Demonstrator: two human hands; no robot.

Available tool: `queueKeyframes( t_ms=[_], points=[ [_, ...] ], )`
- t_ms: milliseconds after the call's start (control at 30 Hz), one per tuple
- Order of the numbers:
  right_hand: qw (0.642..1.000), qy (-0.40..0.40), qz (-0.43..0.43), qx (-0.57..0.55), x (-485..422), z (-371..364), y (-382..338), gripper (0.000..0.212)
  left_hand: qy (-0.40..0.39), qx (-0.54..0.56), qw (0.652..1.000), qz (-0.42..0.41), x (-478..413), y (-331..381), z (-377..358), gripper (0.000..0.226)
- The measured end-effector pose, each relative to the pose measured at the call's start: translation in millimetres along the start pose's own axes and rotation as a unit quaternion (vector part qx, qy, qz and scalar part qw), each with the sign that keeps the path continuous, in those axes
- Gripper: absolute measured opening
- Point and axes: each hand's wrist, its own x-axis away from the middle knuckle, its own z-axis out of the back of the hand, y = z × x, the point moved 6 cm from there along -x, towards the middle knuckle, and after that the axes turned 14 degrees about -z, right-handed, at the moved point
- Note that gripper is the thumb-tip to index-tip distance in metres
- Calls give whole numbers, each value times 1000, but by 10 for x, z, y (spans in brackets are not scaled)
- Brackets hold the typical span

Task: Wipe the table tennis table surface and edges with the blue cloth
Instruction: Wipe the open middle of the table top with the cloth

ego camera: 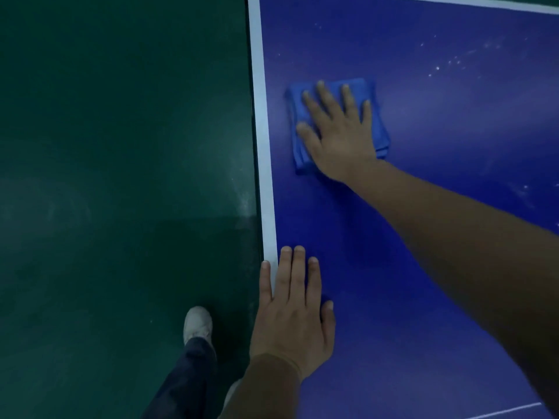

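The dark blue table tennis surface fills the right side of the view, bordered on its left by a white painted edge line that runs from top to bottom. A second white line crosses the far top right corner, and a thin white line shows at the bottom right.

The folded, bright blue, roughly square cloth lies flat on the surface, near the left edge line but apart from it, with a strip of bare blue between them. Its stacked layers show along the lower right side.

The right hand lies palm down on top of the cloth, with all 5 fingers straight and spread and the thumb pointing toward the edge line. It presses on the cloth and does not curl round it. The bare forearm reaches in from the right.

The left hand rests flat on the surface nearer the person, its fingers straight and close together, holding nothing. Its little finger lies over the white edge line, while the other fingers and the thumb rest on the blue.

Small white specks dot the surface to the upper right of the cloth, well apart from it.

Left of the surface is a dark green floor. On it stands 1 white shoe below a dark trouser leg.
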Motion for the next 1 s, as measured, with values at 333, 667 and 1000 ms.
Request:
queueKeyframes(
  t_ms=[333, 667, 1000],
  points=[
    [976, -6, 213, 36, 888, -137, -380, 59, -4, 38, 999, -3, -6, -19, 29, 66],
    [990, -10, 137, 36, 1018, -125, -196, 61, 7, 59, 998, -8, 7, -49, 19, 65],
    [993, -18, -111, -25, -447, 31, -295, 61, -25, 73, 997, -24, 32, -112, 218, 67]
  ],
)
